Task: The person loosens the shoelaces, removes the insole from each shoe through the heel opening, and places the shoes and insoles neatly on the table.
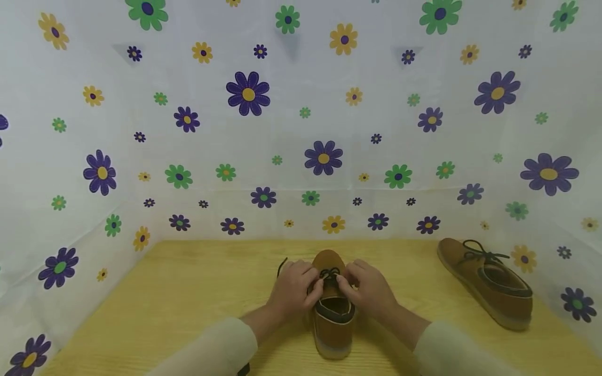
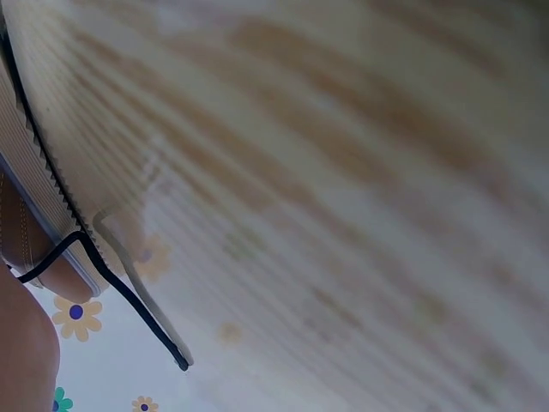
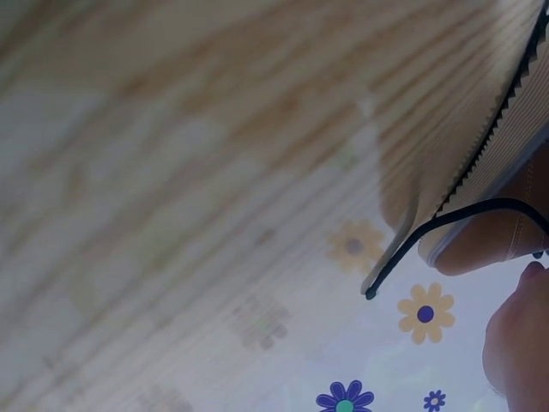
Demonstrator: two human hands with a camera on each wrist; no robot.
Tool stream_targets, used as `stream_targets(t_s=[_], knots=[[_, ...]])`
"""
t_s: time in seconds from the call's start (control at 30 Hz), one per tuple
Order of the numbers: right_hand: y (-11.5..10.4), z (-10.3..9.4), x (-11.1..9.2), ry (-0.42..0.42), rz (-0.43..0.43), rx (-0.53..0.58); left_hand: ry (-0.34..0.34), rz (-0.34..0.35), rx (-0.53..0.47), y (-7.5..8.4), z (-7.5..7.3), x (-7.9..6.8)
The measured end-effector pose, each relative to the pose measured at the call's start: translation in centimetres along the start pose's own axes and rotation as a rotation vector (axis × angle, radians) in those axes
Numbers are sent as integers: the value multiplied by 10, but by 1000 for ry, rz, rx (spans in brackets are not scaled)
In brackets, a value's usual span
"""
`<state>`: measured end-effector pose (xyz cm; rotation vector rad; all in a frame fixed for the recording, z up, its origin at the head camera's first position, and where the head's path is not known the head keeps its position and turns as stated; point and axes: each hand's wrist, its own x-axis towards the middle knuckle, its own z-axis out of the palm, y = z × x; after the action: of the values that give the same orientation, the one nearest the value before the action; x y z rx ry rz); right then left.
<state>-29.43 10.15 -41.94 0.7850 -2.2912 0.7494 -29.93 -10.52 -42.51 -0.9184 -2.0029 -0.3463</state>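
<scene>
A brown shoe (image 1: 333, 334) with a dark collar stands on the table, toe pointing away from me. Between my hands its dark shoelace (image 1: 330, 272) forms small loops over the tongue. From the left side my left hand (image 1: 293, 286) pinches the lace between thumb and fingers. My right hand (image 1: 370, 288) does the same from the right. One loose lace end (image 2: 137, 302) hangs past the sole in the left wrist view. Another lace end (image 3: 420, 230) droops to the table in the right wrist view. The fingers partly hide the shoe's sides.
A second brown shoe (image 1: 513, 307), its dark laces tied in a bow, stands at the right on the wooden table (image 1: 197, 308). A white flowered sheet (image 1: 282, 130) rises behind the table and along both sides.
</scene>
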Motion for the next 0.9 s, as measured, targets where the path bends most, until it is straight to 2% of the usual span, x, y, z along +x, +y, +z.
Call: stream_targets(t_s=[0.1,0.23,0.43,0.9], knots=[[-2,2,-7,22,-25,21,3,-3,-7,3,-1,-6],[-2,3,-6,50,-46,20,-5,-14,1,3,-1,-7],[0,1,-7,44,-32,-8,-20,-10,4,3,0,-6],[-2,-4,-6,39,20,-76,-47,-61,0,0,-3,-7]])
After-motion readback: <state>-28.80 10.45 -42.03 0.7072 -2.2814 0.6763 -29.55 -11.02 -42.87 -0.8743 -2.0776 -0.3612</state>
